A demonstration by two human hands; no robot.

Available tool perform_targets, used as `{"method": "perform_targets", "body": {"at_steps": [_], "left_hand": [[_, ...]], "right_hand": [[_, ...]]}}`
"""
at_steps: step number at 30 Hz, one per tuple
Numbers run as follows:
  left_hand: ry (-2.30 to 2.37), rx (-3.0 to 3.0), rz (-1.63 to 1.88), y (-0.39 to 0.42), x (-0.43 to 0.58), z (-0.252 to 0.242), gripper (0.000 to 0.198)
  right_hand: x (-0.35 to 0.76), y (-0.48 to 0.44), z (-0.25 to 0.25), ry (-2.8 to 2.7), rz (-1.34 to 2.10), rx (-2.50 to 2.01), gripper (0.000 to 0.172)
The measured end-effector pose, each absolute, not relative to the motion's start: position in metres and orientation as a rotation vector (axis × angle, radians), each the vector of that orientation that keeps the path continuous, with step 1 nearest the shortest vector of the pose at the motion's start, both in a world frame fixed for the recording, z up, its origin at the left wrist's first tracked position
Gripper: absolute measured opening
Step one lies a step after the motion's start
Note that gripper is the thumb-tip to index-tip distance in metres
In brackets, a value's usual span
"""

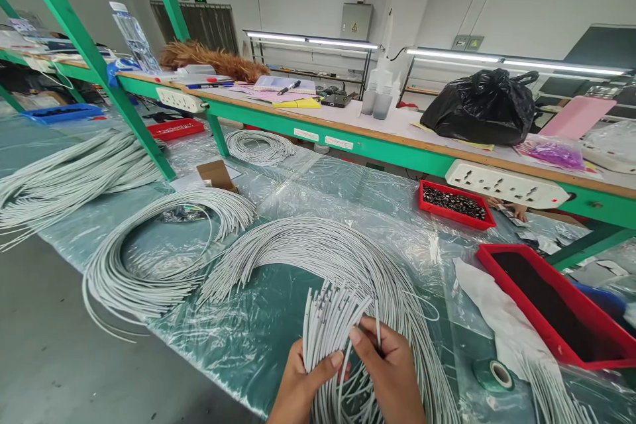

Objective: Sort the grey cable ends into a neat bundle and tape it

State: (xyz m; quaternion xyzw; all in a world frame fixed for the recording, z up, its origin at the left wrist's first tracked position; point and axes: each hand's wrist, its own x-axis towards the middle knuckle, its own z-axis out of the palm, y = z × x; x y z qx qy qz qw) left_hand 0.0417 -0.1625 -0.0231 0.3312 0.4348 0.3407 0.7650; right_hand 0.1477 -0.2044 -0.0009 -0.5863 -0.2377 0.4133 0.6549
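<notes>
bench surface, clearances. near edge: left hand (298, 384) and right hand (387, 371) closed on a bunch of grey wires (328, 318); the large arc of wires (338, 252) curves round ahead of and to the right of them. left: looped coil (149, 258) and long bundle (64, 179), a strip of bare plastic sheet (248, 324) between coil and arc. right: white cloth (501, 318), large red tray (556, 305), tape roll (494, 374). centre, open sheet up to the small red tray (454, 204). overhead: green shelf (377, 139) and slanted green posts (99, 66) limit reach.
</notes>
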Motion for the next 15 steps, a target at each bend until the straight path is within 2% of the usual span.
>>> {"method": "perform_targets", "body": {"at_steps": [7,12,15], "left_hand": [[1.059,0.701,0.802,-0.166,0.041,-0.026,0.042],[1.069,0.763,0.791,-0.167,0.039,-0.021,0.032],[1.051,0.736,0.763,-0.168,0.04,-0.016,0.028]], "right_hand": [[0.146,-0.208,-0.006,-0.598,0.856,-1.428,0.036],[0.156,-0.208,-0.018,-0.378,0.81,-1.301,0.048],[0.157,-0.207,-0.015,-0.388,0.901,-1.291,0.041]]}}
